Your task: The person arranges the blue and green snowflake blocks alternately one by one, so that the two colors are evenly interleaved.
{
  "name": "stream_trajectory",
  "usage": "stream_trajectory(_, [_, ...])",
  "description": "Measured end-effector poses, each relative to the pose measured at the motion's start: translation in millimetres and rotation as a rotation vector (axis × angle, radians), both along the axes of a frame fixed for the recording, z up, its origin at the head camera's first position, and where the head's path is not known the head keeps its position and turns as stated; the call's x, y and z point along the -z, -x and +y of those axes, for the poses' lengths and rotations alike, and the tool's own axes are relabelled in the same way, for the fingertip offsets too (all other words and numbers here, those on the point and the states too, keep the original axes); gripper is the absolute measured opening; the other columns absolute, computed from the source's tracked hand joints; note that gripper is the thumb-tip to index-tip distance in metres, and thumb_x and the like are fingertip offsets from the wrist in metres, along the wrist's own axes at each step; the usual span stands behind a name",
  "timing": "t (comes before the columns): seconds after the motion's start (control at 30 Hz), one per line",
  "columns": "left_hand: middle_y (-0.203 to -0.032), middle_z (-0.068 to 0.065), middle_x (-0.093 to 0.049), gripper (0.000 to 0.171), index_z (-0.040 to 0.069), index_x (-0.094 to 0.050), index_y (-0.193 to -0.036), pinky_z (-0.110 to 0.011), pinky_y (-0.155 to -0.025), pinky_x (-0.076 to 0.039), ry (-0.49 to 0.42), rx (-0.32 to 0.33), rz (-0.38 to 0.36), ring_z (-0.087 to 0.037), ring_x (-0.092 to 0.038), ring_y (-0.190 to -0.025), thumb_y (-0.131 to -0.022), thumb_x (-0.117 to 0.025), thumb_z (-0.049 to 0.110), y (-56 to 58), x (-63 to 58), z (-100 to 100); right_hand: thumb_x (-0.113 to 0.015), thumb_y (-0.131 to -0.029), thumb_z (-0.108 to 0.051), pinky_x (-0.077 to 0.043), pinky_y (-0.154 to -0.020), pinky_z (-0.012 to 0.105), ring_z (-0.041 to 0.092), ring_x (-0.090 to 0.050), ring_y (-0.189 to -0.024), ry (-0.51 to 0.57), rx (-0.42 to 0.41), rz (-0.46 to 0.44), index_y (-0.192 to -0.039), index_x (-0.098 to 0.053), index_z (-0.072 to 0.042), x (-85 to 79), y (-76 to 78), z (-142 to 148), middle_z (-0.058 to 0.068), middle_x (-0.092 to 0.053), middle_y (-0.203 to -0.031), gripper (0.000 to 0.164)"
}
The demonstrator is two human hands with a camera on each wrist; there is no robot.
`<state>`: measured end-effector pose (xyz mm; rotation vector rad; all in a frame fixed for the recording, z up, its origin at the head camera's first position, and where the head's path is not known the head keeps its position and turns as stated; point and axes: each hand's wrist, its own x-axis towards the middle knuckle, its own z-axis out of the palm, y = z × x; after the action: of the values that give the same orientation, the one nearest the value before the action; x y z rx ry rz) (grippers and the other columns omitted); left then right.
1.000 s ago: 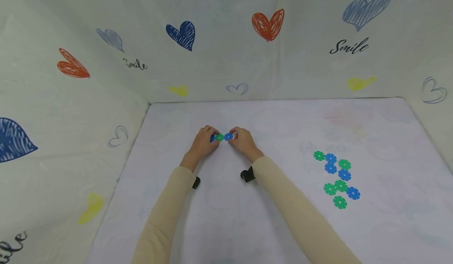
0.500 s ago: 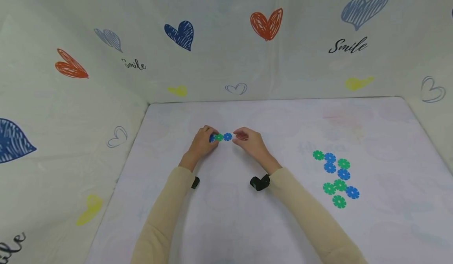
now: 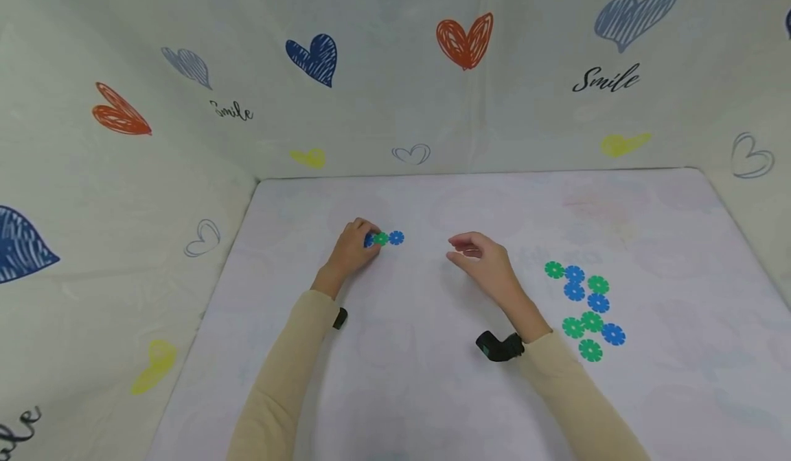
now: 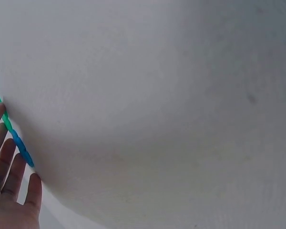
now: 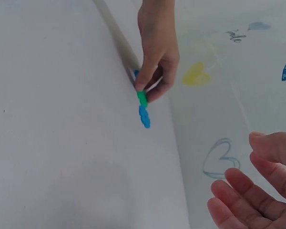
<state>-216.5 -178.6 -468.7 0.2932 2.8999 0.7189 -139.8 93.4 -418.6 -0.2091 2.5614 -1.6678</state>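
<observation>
My left hand (image 3: 352, 251) pinches a short row of joined, notched plastic discs above the far middle of the table. A green disc (image 3: 380, 239) sits in the centre of the row, and a blue disc (image 3: 397, 238) sticks out on the right. Another blue disc at the other end is partly covered by the fingers. Seen edge-on in the left wrist view, the row (image 4: 20, 145) runs slantwise past the thumb and fingers. My right hand (image 3: 488, 263) is empty, between the row and the loose discs, its fingers loosely curved and apart from the thumb.
Several loose green discs (image 3: 590, 350) and blue discs (image 3: 614, 334) lie in a loose cluster on the right of the white table (image 3: 395, 385). Behind and to the left stand pale cloth walls (image 3: 383, 97) printed with hearts. Black wrist cameras (image 3: 499, 346) sit at both cuffs.
My right hand has let go of the blue disc at the row's right end and moved right and nearer. My left hand stays in place, still holding the row.
</observation>
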Motion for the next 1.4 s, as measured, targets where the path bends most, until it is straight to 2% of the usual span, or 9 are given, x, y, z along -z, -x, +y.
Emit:
stream_trajectory(0.43, [-0.126, -0.012, -0.049, 0.031, 0.007, -0.057, -0.116, -0.041, -0.104, -0.037, 0.015, -0.009, -0.008, -0.029, -0.044, -0.119, -0.087, -0.063, 0.017, 0.3, 0.1, 1.0, -0.061, -0.09, -0.028, -0.047, -0.092, 0.044, 0.03, -0.057, -0.107, -0.154, 0.144, 0.024, -0.116, -0.058, -0.004, -0.1, -26.0, 54.0, 0.016, -0.061, -0.116, 0.036])
stream_trajectory(0.57, [-0.126, -0.012, -0.049, 0.031, 0.007, -0.057, -0.116, -0.041, -0.104, -0.037, 0.015, -0.009, -0.008, -0.029, -0.044, -0.119, -0.087, -0.063, 0.017, -0.2, -0.4, 1.0, -0.061, -0.09, -0.03, -0.049, -0.088, 0.022, 0.029, -0.057, -0.106, -0.181, 0.187, 0.019, -0.117, -0.058, -0.004, 3.3, -32.2, 70.2, 0.015, -0.06, -0.117, 0.038])
stream_trajectory(0.7, [-0.126, -0.011, -0.049, 0.031, 0.007, -0.057, -0.116, -0.041, -0.104, -0.037, 0.02, -0.013, -0.013, -0.028, -0.044, -0.119, -0.087, -0.063, 0.017, -0.1, -0.1, 1.0, -0.06, -0.09, -0.032, -0.038, -0.077, 0.001, 0.028, -0.056, -0.105, -0.172, 0.218, 0.002, -0.118, -0.057, -0.003, 7.4, -39.3, 88.0, 0.016, -0.059, -0.118, 0.04])
stream_trajectory(0.87, [-0.126, -0.012, -0.049, 0.032, 0.006, -0.057, -0.116, -0.042, -0.104, -0.037, 0.015, -0.009, -0.009, -0.029, -0.044, -0.12, -0.087, -0.063, 0.016, -0.5, -1.0, 1.6, -0.059, -0.09, -0.034, -0.039, -0.074, 0.003, 0.004, -0.055, -0.096, -0.206, 0.262, -0.04, -0.119, -0.057, -0.005, 7.7, -49.2, 107.9, 0.015, -0.059, -0.117, 0.041])
stream_trajectory(1.0, [-0.126, -0.013, -0.049, 0.032, 0.006, -0.057, -0.116, -0.042, -0.104, -0.037, 0.011, -0.009, -0.011, -0.029, -0.043, -0.12, -0.087, -0.063, 0.017, -0.9, -2.0, 1.9, -0.059, -0.09, -0.035, -0.039, -0.073, 0.003, 0.01, -0.055, -0.098, -0.257, 0.287, -0.059, -0.12, -0.057, -0.004, 11.9, -57.8, 121.4, 0.018, -0.059, -0.117, 0.043])
stream_trajectory(1.1, [-0.126, -0.012, -0.048, 0.031, 0.007, -0.057, -0.116, -0.041, -0.104, -0.037, 0.011, -0.012, -0.013, -0.029, -0.043, -0.121, -0.087, -0.063, 0.017, -0.5, -2.0, 1.6, -0.061, -0.089, -0.036, -0.041, -0.075, 0.003, 0.02, -0.056, -0.102, -0.27, 0.309, -0.066, -0.12, -0.057, -0.004, 22.7, -63.7, 131.0, 0.016, -0.059, -0.116, 0.045])
stream_trajectory(1.2, [-0.126, -0.012, -0.048, 0.031, 0.007, -0.057, -0.116, -0.041, -0.104, -0.037, 0.01, -0.013, -0.013, -0.028, -0.043, -0.12, -0.087, -0.063, 0.017, 0.0, -1.5, 1.2, -0.062, -0.088, -0.038, -0.048, -0.079, 0.018, 0.024, -0.057, -0.101, -0.284, 0.301, -0.077, -0.121, -0.056, -0.005, 39.4, -68.6, 143.7, 0.016, -0.059, -0.114, 0.047])
stream_trajectory(1.33, [-0.126, -0.011, -0.048, 0.031, 0.007, -0.057, -0.117, -0.041, -0.104, -0.037, 0.016, -0.008, -0.012, -0.028, -0.043, -0.12, -0.087, -0.063, 0.017, 0.1, -1.2, 1.0, -0.058, -0.087, -0.048, -0.052, -0.074, 0.026, 0.03, -0.057, -0.102, -0.384, 0.284, -0.11, -0.123, -0.056, -0.009, 68.3, -74.6, 162.0, 0.015, -0.059, -0.115, 0.053])
stream_trajectory(1.4, [-0.126, -0.012, -0.048, 0.031, 0.007, -0.056, -0.117, -0.041, -0.104, -0.037, 0.018, -0.008, -0.011, -0.028, -0.043, -0.12, -0.087, -0.063, 0.016, -0.2, -1.1, 1.0, -0.057, -0.086, -0.051, -0.051, -0.071, 0.019, 0.03, -0.058, -0.102, -0.435, 0.287, -0.132, -0.123, -0.056, -0.011, 76.1, -79.2, 166.1, 0.014, -0.06, -0.115, 0.055])
